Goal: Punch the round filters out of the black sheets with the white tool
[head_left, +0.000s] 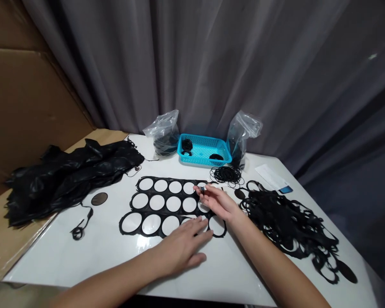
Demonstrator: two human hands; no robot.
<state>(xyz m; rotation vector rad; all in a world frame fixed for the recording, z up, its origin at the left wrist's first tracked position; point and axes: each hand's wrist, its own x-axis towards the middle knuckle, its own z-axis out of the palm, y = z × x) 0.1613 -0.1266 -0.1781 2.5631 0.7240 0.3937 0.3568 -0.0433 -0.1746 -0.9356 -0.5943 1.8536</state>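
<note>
left hand [186,244] at black sheet [162,212] edge

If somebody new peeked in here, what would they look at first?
Probably the bright blue basket, at the back of the white table between two clear bags. Next, the black grid of round holes in the middle, with the left hand flat over its front row. Then the big black heaps, one at each side of the table.
</note>
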